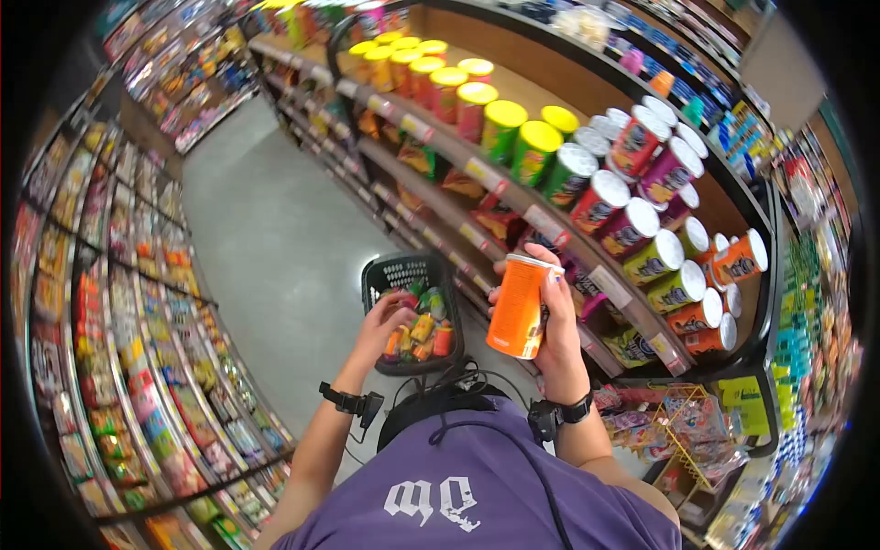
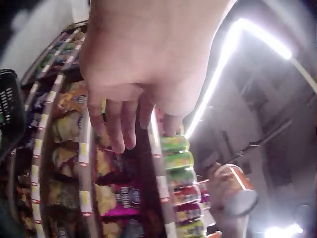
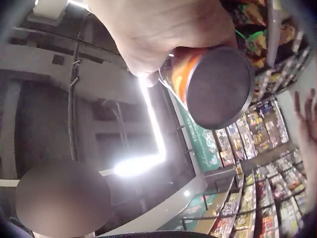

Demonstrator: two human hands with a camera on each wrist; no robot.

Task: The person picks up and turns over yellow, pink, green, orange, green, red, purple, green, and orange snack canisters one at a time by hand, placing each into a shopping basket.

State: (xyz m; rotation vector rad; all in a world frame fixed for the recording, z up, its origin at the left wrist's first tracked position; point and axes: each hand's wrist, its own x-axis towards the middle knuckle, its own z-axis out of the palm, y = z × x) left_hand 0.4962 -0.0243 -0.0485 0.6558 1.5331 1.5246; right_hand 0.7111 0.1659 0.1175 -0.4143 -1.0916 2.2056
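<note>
An orange canister [image 1: 519, 307] with a pale rim is gripped by my right hand [image 1: 561, 321], held up beside the shelf. The right wrist view shows the dark round end of the canister [image 3: 219, 88] below my right hand [image 3: 173, 29]. My left hand [image 1: 378, 332] hangs empty over the left part of a black basket [image 1: 371, 275], fingers loosely bent. Inside the basket are several small colourful items [image 1: 423, 326]. In the left wrist view, the fingers of my left hand [image 2: 143, 74] point down and hold nothing.
Rows of canisters with yellow lids [image 1: 505, 128] and white lids [image 1: 642, 220] stand on the top shelf [image 1: 532, 78] to the right, with bagged snacks below. Another packed shelf [image 1: 137, 348] lines the left side. Grey floor [image 1: 275, 238] runs between them. Cables [image 1: 472, 371] hang at my waist.
</note>
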